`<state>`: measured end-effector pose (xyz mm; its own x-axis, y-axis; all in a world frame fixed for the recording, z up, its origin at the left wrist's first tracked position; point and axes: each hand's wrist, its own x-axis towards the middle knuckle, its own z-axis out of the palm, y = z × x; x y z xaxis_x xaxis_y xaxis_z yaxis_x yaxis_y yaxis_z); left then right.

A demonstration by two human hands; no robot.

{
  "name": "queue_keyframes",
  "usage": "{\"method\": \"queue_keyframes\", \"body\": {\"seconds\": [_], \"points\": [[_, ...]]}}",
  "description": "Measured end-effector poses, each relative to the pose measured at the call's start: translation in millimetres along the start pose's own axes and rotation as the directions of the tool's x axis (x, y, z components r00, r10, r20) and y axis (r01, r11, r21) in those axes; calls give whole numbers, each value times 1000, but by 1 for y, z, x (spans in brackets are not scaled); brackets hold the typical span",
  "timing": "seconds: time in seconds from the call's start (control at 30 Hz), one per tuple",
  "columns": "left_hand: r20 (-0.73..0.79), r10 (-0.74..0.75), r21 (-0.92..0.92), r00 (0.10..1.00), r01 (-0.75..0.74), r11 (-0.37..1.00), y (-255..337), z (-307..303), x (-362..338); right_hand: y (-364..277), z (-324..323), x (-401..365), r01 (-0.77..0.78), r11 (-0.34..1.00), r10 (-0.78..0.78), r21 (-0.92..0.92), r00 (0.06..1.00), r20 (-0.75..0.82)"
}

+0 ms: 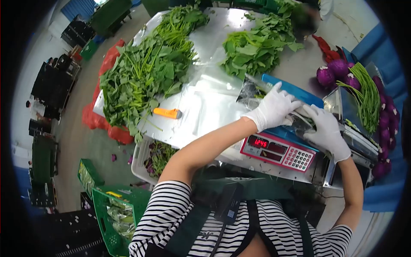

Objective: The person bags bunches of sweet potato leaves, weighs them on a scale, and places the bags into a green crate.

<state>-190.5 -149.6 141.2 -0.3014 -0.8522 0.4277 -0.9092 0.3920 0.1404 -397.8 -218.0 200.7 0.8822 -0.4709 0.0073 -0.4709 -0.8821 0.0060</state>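
Observation:
My left hand [274,109], in a white glove, grips a clear plastic bag [251,92] with some green stems inside. Curled over the bag's right part is my right hand [327,132], also gloved, its fingertips pressed into the crinkled film. Much of the bag is hidden by both hands. Beneath it lies the blue platform of a weighing scale [278,152] with a red panel, a keypad and a lit red display that reads about 1.245.
Leafy greens lie in a left pile [150,64] and a right pile [257,45] on the metal table [214,92]. An orange cutter [168,113] rests near the left pile. Purple vegetables [338,70] and a green bundle [364,98] stand right. A green crate [115,214] holds bagged greens.

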Motion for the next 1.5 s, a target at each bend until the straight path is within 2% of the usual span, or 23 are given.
{"method": "queue_keyframes", "body": {"seconds": [0.07,0.1,0.13,0.2,0.23,0.27,0.3,0.33,0.37,0.43,0.47,0.57,0.67,0.73,0.77,0.8,0.87,0.93,1.0,1.07,1.27,1.47,1.5], "points": [[-171,84,-63,982,-96,993,-2,-24,-12,12,3,0,15,998,-14,55,1000,-20],[-241,56,-84,969,-78,993,-2,-43,-22,13,0,1,38,993,-31,115,998,-56],[-310,28,-105,950,-63,992,-7,-58,-36,12,-5,0,-8,975,18,221,999,-42],[-333,-93,-194,938,29,981,-34,-71,-77,2,-22,-1,-238,887,191,396,969,155],[-274,-197,-201,941,144,969,-47,-67,-104,0,-21,-2,-251,883,200,397,966,164],[-213,-298,-203,931,256,945,-61,-56,-133,-2,-19,-4,-325,788,223,522,942,250],[-55,-330,-173,942,317,933,-75,-39,-164,-6,-18,-7,-401,670,235,625,913,334],[101,-357,-133,929,368,920,-86,-23,-189,-12,-19,-8,-416,666,248,620,906,342],[105,-345,-145,933,358,922,-90,-14,-204,-20,-21,-9,-446,606,290,659,895,338],[303,-349,-44,887,379,924,-95,-1,-229,-24,-10,-14,-454,520,339,724,887,313],[305,-334,-63,892,368,927,-99,6,-238,-31,-7,-16,-471,518,357,714,878,320],[235,-281,-26,930,295,955,-110,15,-246,-60,0,-26,-490,166,347,856,841,414],[263,-290,-170,920,340,925,-112,15,-239,-102,11,-40,-479,89,430,873,809,400],[398,-138,-188,907,228,955,-121,22,-241,-122,33,-58,-512,23,512,859,744,430],[302,-121,-226,946,194,955,-125,26,-242,-138,34,-62,-514,-13,541,858,718,439],[293,-113,-232,949,185,955,-128,31,-241,-156,34,-64,-454,-88,542,887,725,425],[359,-124,-216,925,211,953,-131,34,-235,-175,43,-77,-421,-128,562,898,715,415],[320,-98,-235,942,179,955,-133,37,-234,-193,45,-83,-404,-93,589,910,715,377],[293,-68,-252,954,145,957,-131,39,-237,-203,50,-95,-443,-135,589,886,684,431],[173,29,-343,985,33,939,-130,37,-238,-218,49,-93,-333,-212,625,919,677,389],[331,94,-351,939,30,936,-131,41,-230,-225,68,-105,-305,-236,654,923,652,383],[344,88,-370,935,48,928,-130,34,-227,-227,65,-111,-265,-291,661,919,639,394],[346,92,-372,934,46,927,-130,35,-227,-224,70,-118,-270,-344,633,899,640,435]]}}
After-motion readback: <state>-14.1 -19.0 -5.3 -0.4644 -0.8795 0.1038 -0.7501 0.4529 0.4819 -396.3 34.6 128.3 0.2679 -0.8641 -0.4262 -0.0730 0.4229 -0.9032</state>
